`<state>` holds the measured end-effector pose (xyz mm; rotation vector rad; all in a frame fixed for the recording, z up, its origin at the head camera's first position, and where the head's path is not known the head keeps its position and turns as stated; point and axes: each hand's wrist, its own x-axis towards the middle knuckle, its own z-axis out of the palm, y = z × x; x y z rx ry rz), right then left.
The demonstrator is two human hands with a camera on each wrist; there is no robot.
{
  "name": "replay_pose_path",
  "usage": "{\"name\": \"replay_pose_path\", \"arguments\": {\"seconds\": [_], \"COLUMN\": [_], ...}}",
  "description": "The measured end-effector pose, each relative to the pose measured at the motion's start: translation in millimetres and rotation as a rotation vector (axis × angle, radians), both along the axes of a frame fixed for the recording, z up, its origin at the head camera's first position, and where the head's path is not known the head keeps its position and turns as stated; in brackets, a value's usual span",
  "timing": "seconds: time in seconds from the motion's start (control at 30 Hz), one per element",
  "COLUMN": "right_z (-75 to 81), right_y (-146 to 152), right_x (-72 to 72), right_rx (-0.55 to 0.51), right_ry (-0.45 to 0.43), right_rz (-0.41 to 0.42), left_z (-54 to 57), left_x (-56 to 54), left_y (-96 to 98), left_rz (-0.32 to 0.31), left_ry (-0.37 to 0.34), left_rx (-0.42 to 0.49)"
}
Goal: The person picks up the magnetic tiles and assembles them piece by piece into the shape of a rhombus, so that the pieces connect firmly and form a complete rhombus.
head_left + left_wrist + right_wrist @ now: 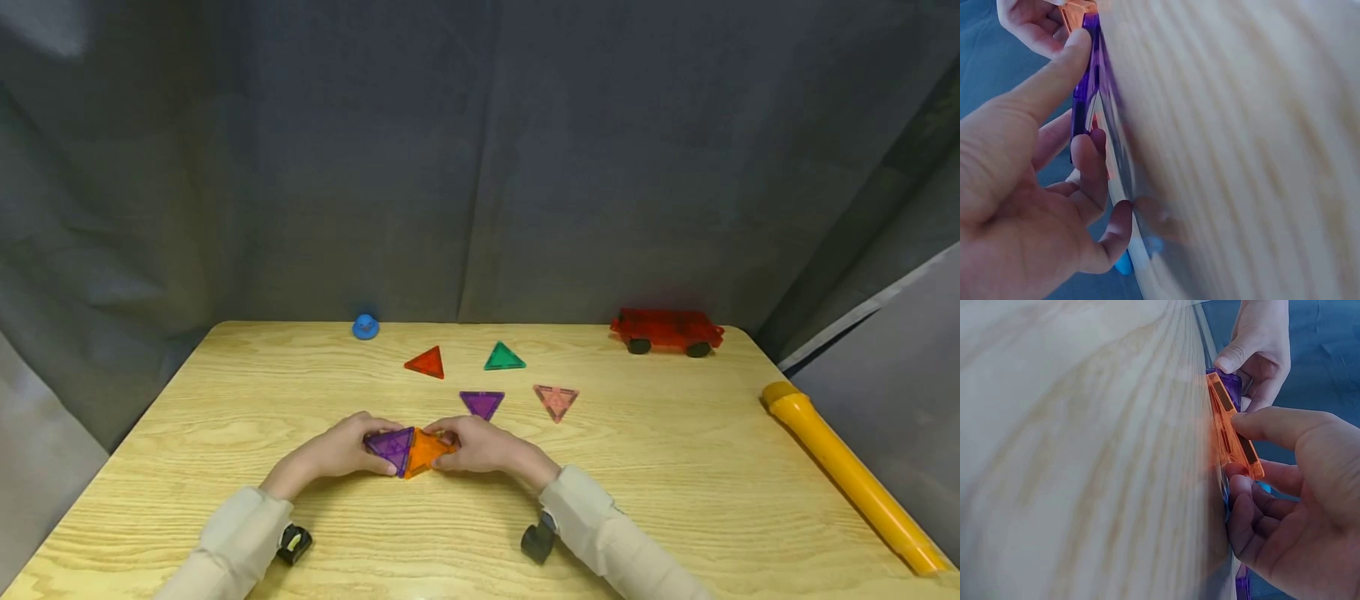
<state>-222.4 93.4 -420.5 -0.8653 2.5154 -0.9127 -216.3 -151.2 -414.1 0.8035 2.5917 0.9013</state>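
Observation:
My left hand (350, 447) pinches a translucent purple triangular magnetic tile (390, 448) between thumb and fingers. Opposite it, my right hand (480, 446) pinches an orange triangular magnetic tile (427, 451). The two tiles meet along one edge, low over the wooden table. In the left wrist view, the thumb presses on the purple tile (1084, 87), and the orange one shows beyond it. The right wrist view has the orange tile (1232, 428) tilted slightly, its dark edge strips visible. Just behind the right hand lies another purple triangular tile (482, 403).
Beyond the hands lie a red triangle (427, 362), a green triangle (504, 357) and a pink triangle (557, 401). A blue rubber duck (365, 327) and a red wheeled car base (667, 331) stand along the back edge. A yellow tube (855, 479) lies along the right edge.

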Motion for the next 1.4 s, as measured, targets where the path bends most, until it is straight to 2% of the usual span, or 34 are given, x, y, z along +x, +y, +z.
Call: {"name": "replay_pose_path", "arguments": {"seconds": [0.33, 0.7, 1.0, 1.17, 1.4], "right_z": [0.2, 0.6, 0.2, 0.0, 0.1], "right_y": [1.3, 0.0, -0.5, -1.0, -2.9], "right_x": [-2.7, -1.2, 1.8, 2.4, 2.3], "right_rx": [-0.012, 0.035, 0.018, 0.018, 0.004], "right_ry": [0.020, 0.076, 0.071, 0.065, 0.055], "right_rz": [0.020, 0.022, 0.025, 0.020, 0.022], "left_z": [2.1, 4.1, 0.8, 2.5, 4.4], "left_x": [-1.5, -0.6, -2.0, -1.6, -0.6], "left_y": [1.1, 1.8, 2.5, 3.0, -0.6], "left_rz": [0.012, 0.025, 0.028, 0.006, 0.008], "left_ry": [0.009, 0.017, -0.022, -0.035, -0.104], "left_rx": [-0.005, 0.002, 0.059, 0.091, 0.132]}}
